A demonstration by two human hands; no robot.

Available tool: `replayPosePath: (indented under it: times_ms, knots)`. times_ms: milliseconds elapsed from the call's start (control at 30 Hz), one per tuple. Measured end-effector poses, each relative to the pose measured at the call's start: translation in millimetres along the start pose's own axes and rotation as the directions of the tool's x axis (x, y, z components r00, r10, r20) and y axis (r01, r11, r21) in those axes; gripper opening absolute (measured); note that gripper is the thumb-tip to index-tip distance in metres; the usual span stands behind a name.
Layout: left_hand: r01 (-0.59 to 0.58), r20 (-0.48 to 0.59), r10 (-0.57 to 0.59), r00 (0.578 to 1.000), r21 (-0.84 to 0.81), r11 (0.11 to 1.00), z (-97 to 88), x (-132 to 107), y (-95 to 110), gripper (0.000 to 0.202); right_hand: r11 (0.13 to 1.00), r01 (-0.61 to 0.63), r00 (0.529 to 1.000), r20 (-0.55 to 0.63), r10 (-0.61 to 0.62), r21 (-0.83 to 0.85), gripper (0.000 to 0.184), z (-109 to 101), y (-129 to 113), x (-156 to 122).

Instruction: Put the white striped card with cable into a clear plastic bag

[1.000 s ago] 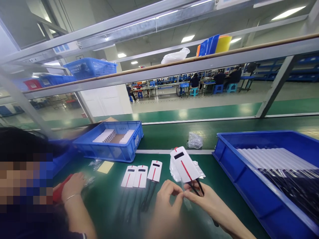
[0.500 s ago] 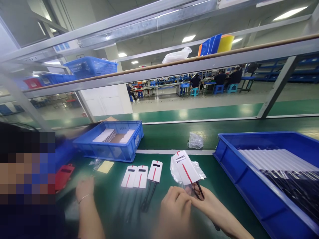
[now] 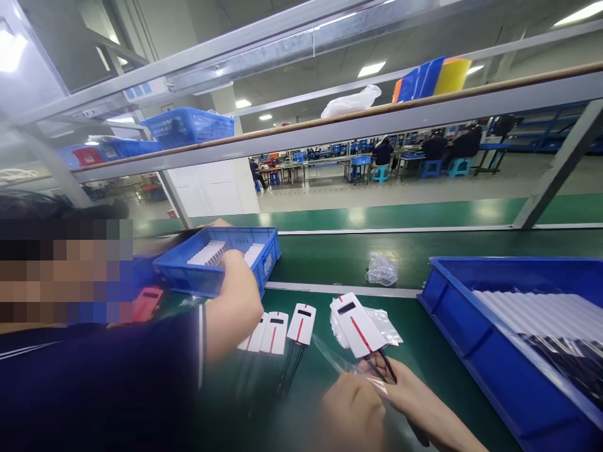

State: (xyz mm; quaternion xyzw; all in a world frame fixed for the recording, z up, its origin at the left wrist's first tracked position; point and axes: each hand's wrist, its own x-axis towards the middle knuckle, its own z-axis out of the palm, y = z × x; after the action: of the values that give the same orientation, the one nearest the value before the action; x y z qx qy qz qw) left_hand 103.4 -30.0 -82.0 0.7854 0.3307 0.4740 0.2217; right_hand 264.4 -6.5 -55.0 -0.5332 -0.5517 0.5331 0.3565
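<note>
**Both hands pinching a clear bag at the near edge of the desk**

You are working at the near edge of the green desk (image 3: pixel 424 251). Your left hand (image 3: pixel 354 411) is curled closed, its fingertips pinching the edge of a clear plastic bag (image 3: pixel 336 359) that is stretching up and away to the left. Your right hand (image 3: pixel 409 394) is lying just beside it, fingers pressed together on the same bag and on the black cord (image 3: pixel 384 365) of a white tag with a red stripe (image 3: pixel 358 324). That tag is standing tilted just above your hands, leaning back over a small pile of clear bags (image 3: pixel 384 323) lying on the desk.

To the left of the tag, three more white tags with red stripes (image 3: pixel 281 328) are lying side by side in a row, their black cords trailing toward the near edge. A crumpled clear bag (image 3: pixel 381 269) is sitting farther back, near the white line crossing the desk.

At the right edge, a large blue bin (image 3: pixel 452 326) is holding rows of white tags and black cords. At the left, a smaller blue bin (image 3: pixel 188 276) is holding stacked white pieces. A person in a dark sleeve (image 3: pixel 117 376) is sitting at your left, their hand (image 3: pixel 238 295) reaching over the near rim of that smaller bin. A red tag (image 3: pixel 147 303) is lying beside it, close to the left edge.
</note>
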Motion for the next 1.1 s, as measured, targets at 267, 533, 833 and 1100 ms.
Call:
replayPosePath:
  times_ms: [267, 533, 833, 1100]
  knots:
    - [0.28, -0.079, -0.293, 0.953, -0.137, 0.95, -44.2, 16, 10, 0.018, 0.996, 0.054, 0.998, 0.033, -0.057, 0.074, 0.042, -3, -11, -5]
    - [0.462, 0.274, -0.413, 0.869, -0.151, 0.874, -66.6, 42, -6, 0.014, 0.993, 0.091, 0.99, 0.098, -0.099, 0.081, 0.036, 0, -20, -14]
    - [0.522, 0.259, -0.466, 0.846, -0.226, 0.823, -61.3, 42, -10, 0.027, 0.995, 0.098, 0.99, 0.102, -0.099, 0.016, 0.021, -13, -23, -20]
    - [0.47, 0.354, -0.394, 0.848, -0.159, 0.868, -50.8, 39, -4, 0.033, 0.994, 0.087, 0.989, 0.127, -0.079, -0.06, 0.015, -4, -37, -17]
